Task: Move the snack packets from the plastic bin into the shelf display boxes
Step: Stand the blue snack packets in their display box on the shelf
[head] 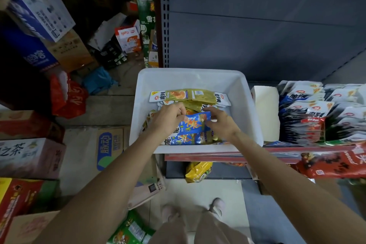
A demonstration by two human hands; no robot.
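bin: white plastic bin sits on the red shelf edge, frame centre, slightly toward 12 o'clock from the person's feet.
blue packet: blue snack packet lies tilted on top of the pile in the bin, between the two hands.
left hand: left hand at 9 o'clock of the blue packet, fingers curled onto its left edge, pinching it; grip narrow.
right hand: right hand at 3 o'clock of the same packet, fingers bent and touching its right edge; can't tell if it actually pinches or only rests there.
green packets: green-yellow packets lie flat at 12 o'clock of both hands, toward the bin's back wall, not touched.
more blue packets: second blue packet at 6 o'clock of the held one, near the bin's front wall, partly under the forearms.
display boxes: shelf display boxes at 3 o'clock of the bin, just beside it, packed with upright white-and-black packets.
floor: cardboard cartons stacked at 9 o'clock of the bin.
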